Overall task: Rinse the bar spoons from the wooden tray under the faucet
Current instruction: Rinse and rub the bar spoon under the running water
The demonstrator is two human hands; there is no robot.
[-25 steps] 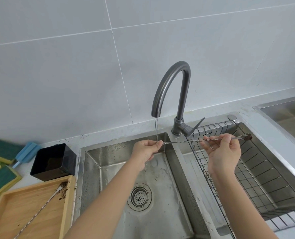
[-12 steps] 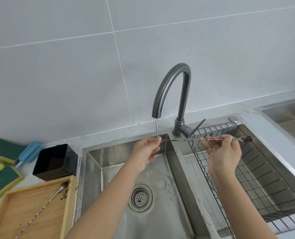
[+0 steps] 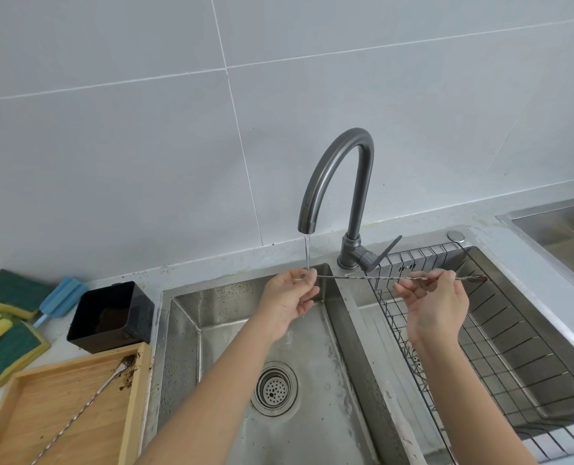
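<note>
A long twisted bar spoon (image 3: 362, 277) lies level between my two hands above the sink. My left hand (image 3: 290, 298) pinches its left end right under the thin water stream from the dark grey faucet (image 3: 337, 182). My right hand (image 3: 436, 302) grips the stem near the other end, whose dirty brown bowl (image 3: 478, 279) sticks out over the wire rack. A second bar spoon (image 3: 84, 407) lies slanted in the wooden tray (image 3: 137, 380) at lower left, with brown grounds around its upper end.
The left sink basin (image 3: 184, 330) has a round drain strainer (image 3: 273, 387). A wire drying rack (image 3: 513, 347) fills the right basin. A black square container (image 3: 111, 317), green-yellow sponges (image 3: 7, 344) and a blue brush (image 3: 60, 295) sit on the counter left. Another sink (image 3: 560, 226) is far right.
The spoon and both hands stay almost in place under the stream. My left fingers have shifted slightly along the spoon's left end, and the view has tilted down a little.
</note>
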